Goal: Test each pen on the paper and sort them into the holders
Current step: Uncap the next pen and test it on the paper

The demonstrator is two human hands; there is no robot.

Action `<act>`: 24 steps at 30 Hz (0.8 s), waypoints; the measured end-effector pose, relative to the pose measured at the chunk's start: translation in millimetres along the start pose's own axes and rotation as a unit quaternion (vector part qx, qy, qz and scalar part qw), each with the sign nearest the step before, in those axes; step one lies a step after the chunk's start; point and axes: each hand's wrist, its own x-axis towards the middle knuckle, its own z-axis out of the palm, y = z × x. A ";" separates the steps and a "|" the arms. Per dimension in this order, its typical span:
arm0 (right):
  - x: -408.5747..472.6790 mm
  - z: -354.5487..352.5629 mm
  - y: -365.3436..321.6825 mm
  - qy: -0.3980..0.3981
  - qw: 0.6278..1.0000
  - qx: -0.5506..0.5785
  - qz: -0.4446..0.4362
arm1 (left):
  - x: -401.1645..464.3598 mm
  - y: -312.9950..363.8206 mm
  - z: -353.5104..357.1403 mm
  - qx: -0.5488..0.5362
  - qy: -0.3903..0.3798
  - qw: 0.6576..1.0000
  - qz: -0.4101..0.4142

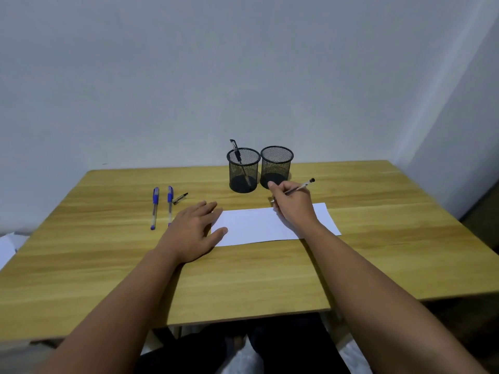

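The bench [243, 265] carried the paper [259, 225], held flat under the left hand's [193, 233] straight fingers. Two mesh holders stood beyond; the left holder [243, 171] held one pen, the right holder [276, 166] looked empty. The right hand [293, 203] pinched a pen [302, 186], tip at the paper's far edge, shaft slanting up-right. Two blue pens [154, 209] and a cap [180, 198] lay nearer the left hand.
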 end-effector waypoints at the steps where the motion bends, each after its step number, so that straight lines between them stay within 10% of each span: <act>1: 0.8 0.6 -0.7 0.004 1.000 -0.003 -0.006 | 0.2 -0.9 0.8 -0.003 0.001 1.000 -0.001; 24: 7.3 7.7 20.9 -0.019 0.998 -0.042 -0.038 | 1.3 -3.2 4.7 -0.019 0.011 1.000 -0.005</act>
